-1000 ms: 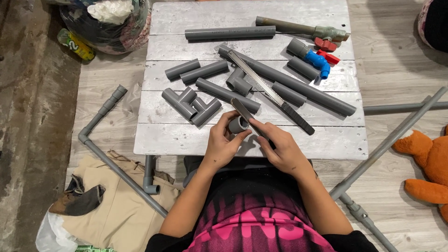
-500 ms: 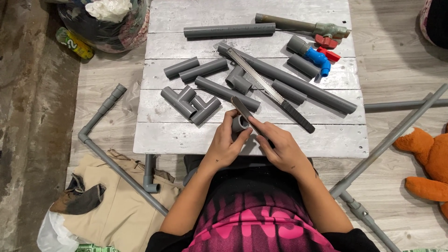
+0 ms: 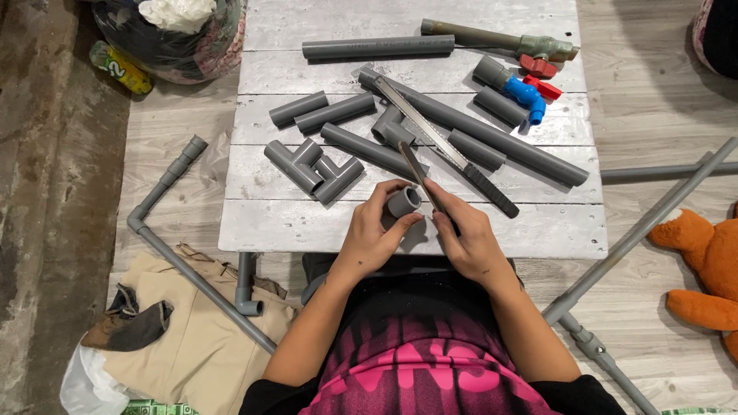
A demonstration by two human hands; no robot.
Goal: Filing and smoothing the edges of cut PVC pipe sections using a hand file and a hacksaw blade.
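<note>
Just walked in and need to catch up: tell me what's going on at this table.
A person seated at a small grey wooden table holds a short grey pipe coupling in the left hand. The right hand holds a narrow flat blade angled against the coupling's open end. Cut grey pipe pieces, joined tee fittings, a hacksaw blade and a blue valve lie spread on the tabletop beyond the hands.

Matt grey plastic pipe coupling (image 3: 403, 201), dull metal blade (image 3: 419, 170), worn whitewashed wooden plank table (image 3: 307, 223), glossy blue plastic valve (image 3: 524, 94), plush orange fabric toy (image 3: 707, 265), beige cloth (image 3: 184, 330), weathered wooden floor (image 3: 661, 100)
</note>
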